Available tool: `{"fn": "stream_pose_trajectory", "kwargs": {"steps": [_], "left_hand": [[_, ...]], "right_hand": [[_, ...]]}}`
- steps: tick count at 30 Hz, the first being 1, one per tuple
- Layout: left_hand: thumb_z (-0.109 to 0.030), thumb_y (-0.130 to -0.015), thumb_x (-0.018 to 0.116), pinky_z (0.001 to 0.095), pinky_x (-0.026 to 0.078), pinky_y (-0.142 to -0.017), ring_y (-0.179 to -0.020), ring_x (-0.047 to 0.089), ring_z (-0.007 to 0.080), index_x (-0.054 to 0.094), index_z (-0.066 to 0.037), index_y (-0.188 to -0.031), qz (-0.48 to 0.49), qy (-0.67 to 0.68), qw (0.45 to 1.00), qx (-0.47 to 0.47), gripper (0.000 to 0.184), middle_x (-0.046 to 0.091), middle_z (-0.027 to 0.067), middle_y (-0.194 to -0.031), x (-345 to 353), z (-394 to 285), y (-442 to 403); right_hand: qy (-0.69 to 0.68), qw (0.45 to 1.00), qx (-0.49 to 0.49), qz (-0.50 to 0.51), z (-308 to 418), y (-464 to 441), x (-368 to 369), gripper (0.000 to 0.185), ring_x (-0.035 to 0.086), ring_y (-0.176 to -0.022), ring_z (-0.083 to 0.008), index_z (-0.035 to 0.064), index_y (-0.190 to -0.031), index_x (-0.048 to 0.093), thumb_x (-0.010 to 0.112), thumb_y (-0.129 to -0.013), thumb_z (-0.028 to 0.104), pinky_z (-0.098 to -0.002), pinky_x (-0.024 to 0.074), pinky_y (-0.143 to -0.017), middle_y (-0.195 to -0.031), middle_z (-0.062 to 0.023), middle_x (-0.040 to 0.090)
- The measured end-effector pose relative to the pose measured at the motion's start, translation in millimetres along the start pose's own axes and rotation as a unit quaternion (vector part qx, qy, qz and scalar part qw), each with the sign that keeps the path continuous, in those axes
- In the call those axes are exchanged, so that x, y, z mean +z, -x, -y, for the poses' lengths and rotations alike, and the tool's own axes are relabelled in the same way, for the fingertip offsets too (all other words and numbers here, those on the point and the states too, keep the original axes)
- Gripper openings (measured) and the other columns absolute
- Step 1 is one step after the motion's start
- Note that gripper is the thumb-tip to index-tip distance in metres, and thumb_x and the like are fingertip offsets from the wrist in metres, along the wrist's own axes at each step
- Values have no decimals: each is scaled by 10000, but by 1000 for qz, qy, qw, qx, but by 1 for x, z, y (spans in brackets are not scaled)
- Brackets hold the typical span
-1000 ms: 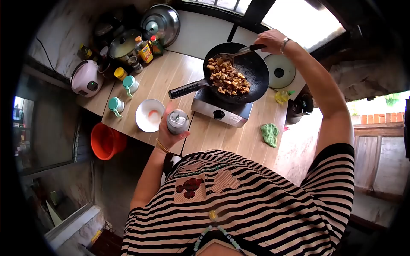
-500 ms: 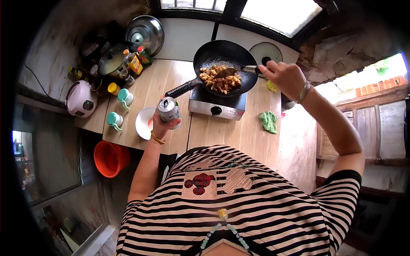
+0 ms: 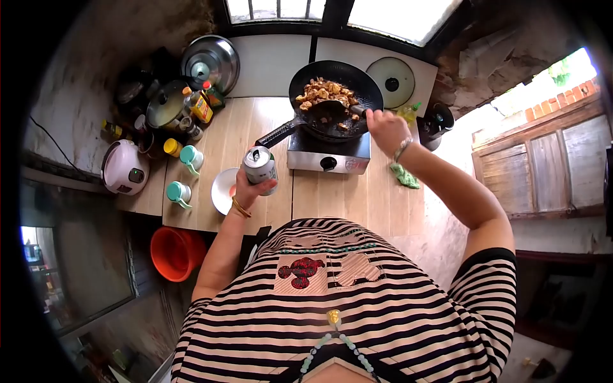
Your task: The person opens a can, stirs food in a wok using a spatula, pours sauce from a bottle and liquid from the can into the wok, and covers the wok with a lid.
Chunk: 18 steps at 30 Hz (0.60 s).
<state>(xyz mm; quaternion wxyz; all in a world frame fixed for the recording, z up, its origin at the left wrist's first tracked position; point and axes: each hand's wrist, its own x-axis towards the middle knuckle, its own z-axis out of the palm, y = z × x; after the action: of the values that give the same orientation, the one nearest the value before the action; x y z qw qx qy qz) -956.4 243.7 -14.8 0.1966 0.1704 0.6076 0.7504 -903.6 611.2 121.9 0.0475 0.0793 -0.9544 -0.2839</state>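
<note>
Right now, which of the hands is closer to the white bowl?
Left. The left hand, gripping a can, overlaps the white bowl's right edge in view. The right hand is farther right, holding the spatula by the wok.

A pale wooden table (image 3: 348,198) carries a silver stove (image 3: 329,155) right of its middle. A white bowl (image 3: 221,189) sits by the near edge, with two teal-lidded jars (image 3: 179,195) to its left. A pink rice cooker (image 3: 125,168) stands at the left end, and two sauce bottles (image 3: 199,107) toward the far left corner. Near the right edge lies a crumpled green cloth (image 3: 405,177).
</note>
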Motion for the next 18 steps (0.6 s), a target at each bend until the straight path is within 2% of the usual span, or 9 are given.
{"fn": "stream_pose_trajectory", "kwargs": {"steps": [1,3,5,7,8,12,15,18], "left_hand": [[-152,-635,862,294,437,-933,-1031,547,138,410,-11,-1390,0,4,1000,3,891,594,29,-1156,0,0,0],[-154,-634,867,296,437,-936,-1034,546,137,408,-13,-1392,-1,11,1000,11,897,593,28,-1159,1,-3,0],[-128,-639,860,306,455,-912,-1010,566,146,422,-31,-1378,-4,18,1000,19,864,606,32,-1129,2,-5,-1],[-60,-666,823,318,485,-863,-962,607,169,457,-58,-1342,-10,21,998,50,768,631,45,-1064,5,-6,-1],[-69,-665,830,318,492,-855,-948,613,168,453,-53,-1340,-8,20,998,53,773,637,47,-1048,5,-4,-2],[-68,-663,834,318,496,-853,-939,617,167,457,-47,-1333,0,-7,999,53,769,640,48,-1039,-3,6,-4],[-65,-661,833,319,495,-857,-941,616,167,454,-46,-1335,-2,1,999,54,773,638,47,-1042,-3,8,-3],[-64,-662,832,320,495,-858,-950,615,168,427,-49,-1366,-6,-6,998,61,812,628,46,-1053,1,5,-4]], "right_hand": [[5,1000,12,22,-3,-10,-6,366,640,-753,-171,60,-1194,586,580,-830,104,-271,542,-595,-849,-45,597],[10,999,7,37,-17,-26,-31,289,663,-788,-170,99,-1122,600,588,-833,100,-286,552,-596,-846,-35,610],[9,1000,-2,-3,-18,-37,-51,232,645,-766,-156,100,-1063,603,588,-832,104,-265,532,-571,-832,-16,602],[20,996,-26,-84,-12,-51,-52,156,627,-759,-151,108,-967,603,603,-811,113,-267,516,-581,-804,-13,597],[26,991,-39,-124,-13,-56,-49,119,618,-755,-149,113,-919,602,611,-801,118,-268,508,-586,-790,-12,594],[31,992,-73,-101,-12,-64,7,149,600,-774,-139,125,-945,604,621,-797,122,-250,492,-599,-795,13,586],[48,996,-63,-51,-29,-39,11,150,602,-779,-136,128,-949,609,620,-800,120,-251,496,-603,-790,17,588],[30,994,-36,-97,-55,-7,-7,193,601,-759,-120,138,-994,617,625,-803,110,-232,497,-566,-793,22,593]]}}
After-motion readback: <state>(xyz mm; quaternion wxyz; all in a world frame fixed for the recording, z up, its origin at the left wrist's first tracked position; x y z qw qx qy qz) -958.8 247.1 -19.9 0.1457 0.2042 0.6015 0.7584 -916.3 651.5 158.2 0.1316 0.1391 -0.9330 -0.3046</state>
